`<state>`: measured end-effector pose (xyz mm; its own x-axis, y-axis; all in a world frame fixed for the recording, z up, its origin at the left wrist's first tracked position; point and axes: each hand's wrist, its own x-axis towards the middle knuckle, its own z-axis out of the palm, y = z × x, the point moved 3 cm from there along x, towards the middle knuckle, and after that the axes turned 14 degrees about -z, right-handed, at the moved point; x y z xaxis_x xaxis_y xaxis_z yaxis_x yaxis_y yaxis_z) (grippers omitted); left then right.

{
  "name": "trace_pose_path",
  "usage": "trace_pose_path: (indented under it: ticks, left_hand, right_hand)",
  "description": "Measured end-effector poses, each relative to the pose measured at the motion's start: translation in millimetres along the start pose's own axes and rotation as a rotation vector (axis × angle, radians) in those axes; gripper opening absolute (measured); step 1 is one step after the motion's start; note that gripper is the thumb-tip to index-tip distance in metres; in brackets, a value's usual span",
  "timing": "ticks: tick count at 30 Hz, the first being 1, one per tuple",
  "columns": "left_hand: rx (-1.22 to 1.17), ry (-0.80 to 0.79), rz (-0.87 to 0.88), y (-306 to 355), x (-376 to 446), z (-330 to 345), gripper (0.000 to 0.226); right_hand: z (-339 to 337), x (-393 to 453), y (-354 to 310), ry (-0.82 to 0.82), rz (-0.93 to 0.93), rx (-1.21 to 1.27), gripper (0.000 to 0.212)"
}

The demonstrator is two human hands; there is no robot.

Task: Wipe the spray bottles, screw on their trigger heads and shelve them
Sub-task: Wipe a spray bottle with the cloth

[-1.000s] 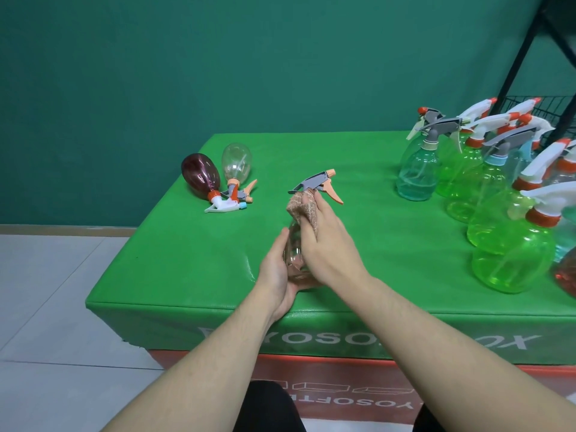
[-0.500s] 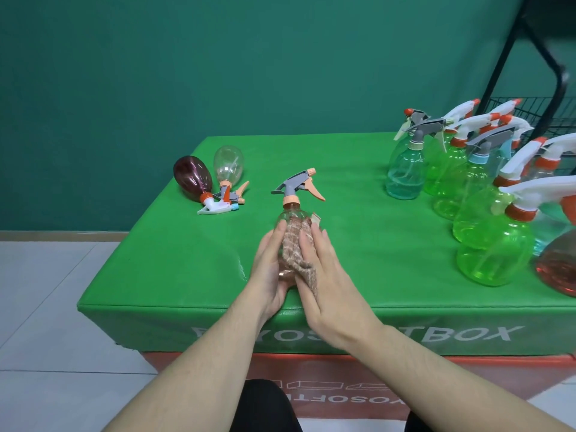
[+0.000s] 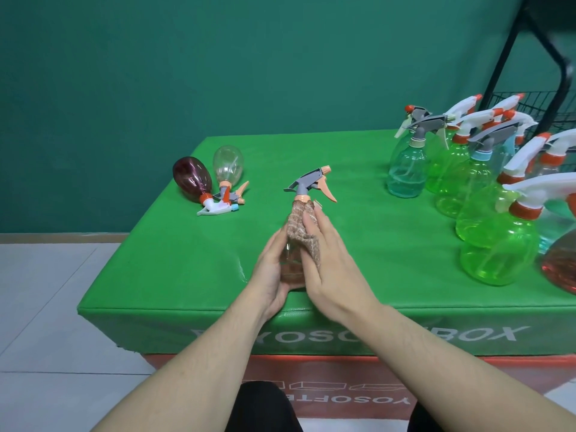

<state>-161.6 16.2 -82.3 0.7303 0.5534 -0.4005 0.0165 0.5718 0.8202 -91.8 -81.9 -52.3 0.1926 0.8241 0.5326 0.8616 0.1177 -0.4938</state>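
1. Left hand (image 3: 274,269) curled round clear bottle (image 3: 291,263) — upright at worktop (image 3: 187,275) front edge; grey/orange trigger head (image 3: 311,182) on.
2. Right hand (image 3: 330,263) presses brown cloth (image 3: 300,226) vs bottle shoulder, fingers straight.
3. Two bottles (image 3: 212,179) lying far left; finished group (image 3: 486,194) upright at right.

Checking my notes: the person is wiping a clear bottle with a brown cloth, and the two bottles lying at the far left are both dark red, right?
Not quite. In the head view only one lying bottle is dark red; the other is clear. The brown cloth on the held clear bottle is right.
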Motion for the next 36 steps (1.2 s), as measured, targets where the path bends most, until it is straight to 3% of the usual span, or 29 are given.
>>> trace_pose_path:
  ticks: [4, 9, 13, 20, 30, 36]
  left_hand:
    - [0.012, -0.038, -0.031, 0.1, -2.2, 3.0, 0.037]
    - [-0.016, -0.051, -0.072, 0.3, -1.2, 2.5, 0.039]
    - [-0.033, -0.031, -0.052, 0.6, -0.6, 1.4, 0.039]
    - [-0.083, -0.008, 0.013, -0.6, 1.0, 0.4, 0.035]
    - [-0.189, -0.014, -0.022, -0.7, -0.9, 0.5, 0.058]
    - [-0.184, -0.027, -0.052, -0.1, -2.3, -0.7, 0.058]
  right_hand:
    - [-4.7, 22.2, -2.5, 0.024, 0.023, 0.0, 0.06]
    - [-7.9, 43.0, -5.6, 0.075, 0.108, 0.106, 0.048]
    - [-3.6, 42.3, -4.8, 0.077, 0.126, 0.093, 0.05]
    - [6.5, 21.0, -3.6, 0.032, 0.033, -0.06, 0.068]
    - [11.8, -20.7, -19.2, -0.039, -0.149, -0.094, 0.064]
    - [13.5, -29.0, -18.9, -0.029, -0.168, -0.085, 0.061]
